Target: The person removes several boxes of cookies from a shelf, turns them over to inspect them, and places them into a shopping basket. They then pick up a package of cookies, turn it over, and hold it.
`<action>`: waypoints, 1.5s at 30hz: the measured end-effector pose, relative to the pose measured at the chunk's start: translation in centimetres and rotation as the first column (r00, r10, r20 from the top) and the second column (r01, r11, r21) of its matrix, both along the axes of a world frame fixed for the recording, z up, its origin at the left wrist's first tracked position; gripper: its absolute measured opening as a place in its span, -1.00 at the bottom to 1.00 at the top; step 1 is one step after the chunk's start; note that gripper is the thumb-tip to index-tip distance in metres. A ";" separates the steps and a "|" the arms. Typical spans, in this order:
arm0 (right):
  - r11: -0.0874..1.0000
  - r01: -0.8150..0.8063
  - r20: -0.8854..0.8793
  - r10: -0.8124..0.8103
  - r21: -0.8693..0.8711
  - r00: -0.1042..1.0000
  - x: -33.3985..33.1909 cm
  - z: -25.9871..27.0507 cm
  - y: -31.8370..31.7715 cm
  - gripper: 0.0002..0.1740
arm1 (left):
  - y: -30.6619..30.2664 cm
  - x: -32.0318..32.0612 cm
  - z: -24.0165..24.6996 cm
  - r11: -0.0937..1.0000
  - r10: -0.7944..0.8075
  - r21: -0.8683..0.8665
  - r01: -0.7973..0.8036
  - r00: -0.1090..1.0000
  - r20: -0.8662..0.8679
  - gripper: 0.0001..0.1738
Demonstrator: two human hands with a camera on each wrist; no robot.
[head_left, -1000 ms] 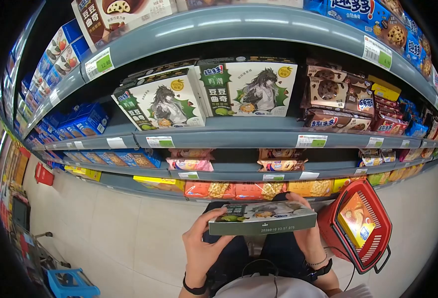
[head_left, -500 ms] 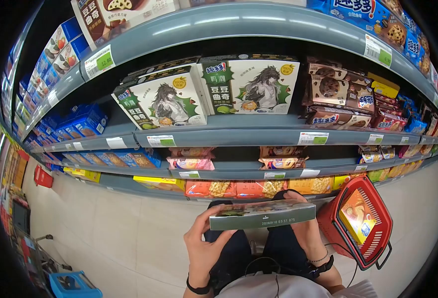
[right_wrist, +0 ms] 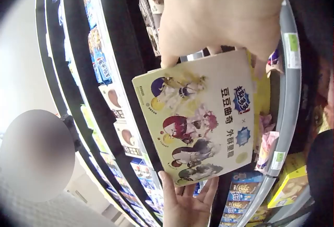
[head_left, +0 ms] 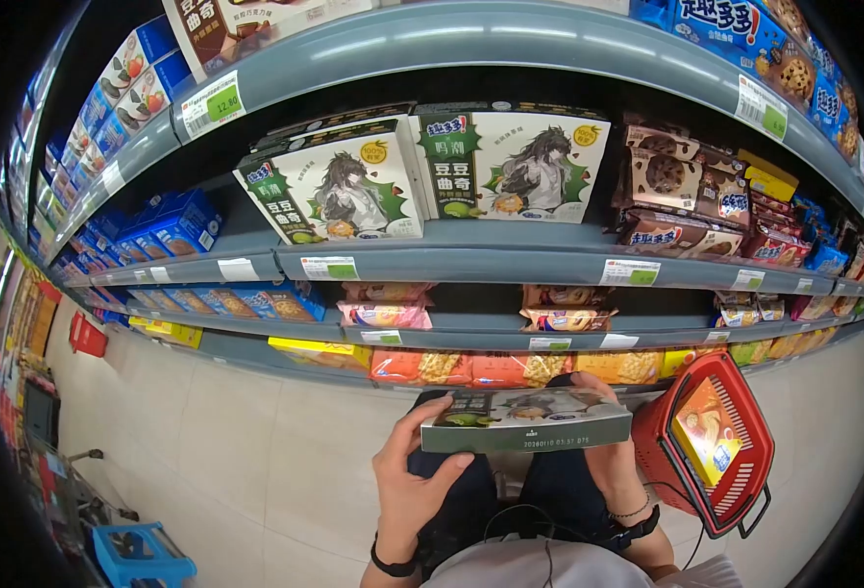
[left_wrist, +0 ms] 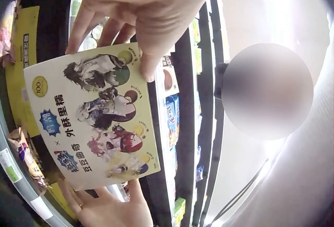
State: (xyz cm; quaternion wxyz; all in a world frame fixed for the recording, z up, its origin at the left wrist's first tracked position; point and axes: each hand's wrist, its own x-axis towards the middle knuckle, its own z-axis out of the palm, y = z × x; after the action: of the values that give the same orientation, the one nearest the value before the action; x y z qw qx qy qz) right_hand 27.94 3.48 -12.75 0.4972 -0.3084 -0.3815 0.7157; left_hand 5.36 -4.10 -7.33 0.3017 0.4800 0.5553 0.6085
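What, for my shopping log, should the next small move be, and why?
Probably swing the box right, toward the basket: the left hand and right hand hold it level by its ends, date edge facing the person, and the basket stands open nearby.

Wears a black band (head_left: 390,566) snug on the left wrist. On the right wrist, wears a thin bead bracelet (head_left: 632,514) next to a wider black strap (head_left: 636,533). Clad in dark trousers (head_left: 456,502) and a pale grey top (head_left: 540,568), crossed by a thin looping black cable (head_left: 512,509). Shows a bare left hand (head_left: 409,485) and a bare right hand (head_left: 608,465).
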 end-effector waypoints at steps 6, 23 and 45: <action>0.996 0.061 -0.056 -0.058 0.059 0.997 0.0 0.6 0.0 -0.12 | 0.3 0.3 -0.3 0.997 -0.011 0.078 0.013 0.999 -0.036 -0.41; 0.978 0.070 0.086 -0.089 0.199 0.992 1.3 0.7 0.1 -0.40 | 0.6 0.5 -0.5 0.993 0.021 0.115 -0.020 1.000 -0.007 -0.36; 0.703 0.633 -0.072 -0.686 -0.325 0.724 12.7 -6.6 -4.0 -0.62 | 3.9 7.2 -3.2 0.823 -0.564 -0.087 0.562 0.826 -0.001 -0.21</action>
State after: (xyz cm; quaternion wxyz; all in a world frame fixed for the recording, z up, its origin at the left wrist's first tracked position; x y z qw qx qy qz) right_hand 40.59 -0.55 -19.35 0.7061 -0.4223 -0.0923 0.5608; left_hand 12.54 -0.18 -10.56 0.4798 0.6175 0.4180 0.4624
